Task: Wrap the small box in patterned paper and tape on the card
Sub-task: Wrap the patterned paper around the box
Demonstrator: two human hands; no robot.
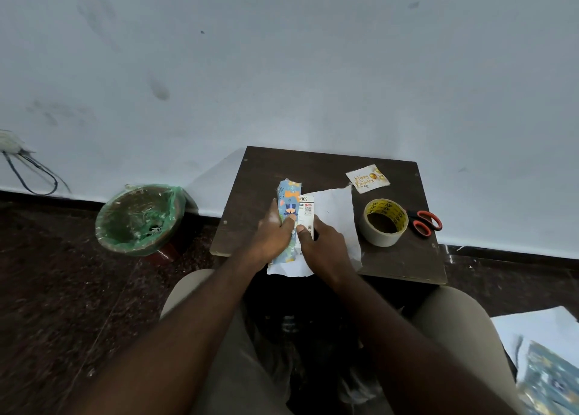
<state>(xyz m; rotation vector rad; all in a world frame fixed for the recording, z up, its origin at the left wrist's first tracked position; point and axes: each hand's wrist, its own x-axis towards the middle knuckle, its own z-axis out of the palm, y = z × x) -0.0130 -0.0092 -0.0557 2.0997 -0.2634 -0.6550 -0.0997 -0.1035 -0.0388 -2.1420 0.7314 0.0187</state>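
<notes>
- Where the white underside of the patterned paper [333, 208] is spread over the dark counter [329, 164], the small box [306, 212] is laid lengthwise at the front left.
- One flap, blue with orange cartoon figures, is folded over the box's left half; the right half is left bare.
- On the bare face "NICS" is read at the far end. A QR code and a smaller code are printed below it, and the finer print is too small to read.
- The flap is gripped by the left hand [275, 233], thumb on top and fingers curled round the left edge.
- The box is pinched by the right hand [322, 245], thumb pressed on its near end.
- The card [367, 178], lettered "Happy Birthday" in gold with balloons, is set just beside the sheet's far corner.
- A tape roll [386, 222] is stood at the right; black print on its yellow inner face is not legible.
- Orange-handled scissors [426, 222] are placed just behind the roll.
</notes>
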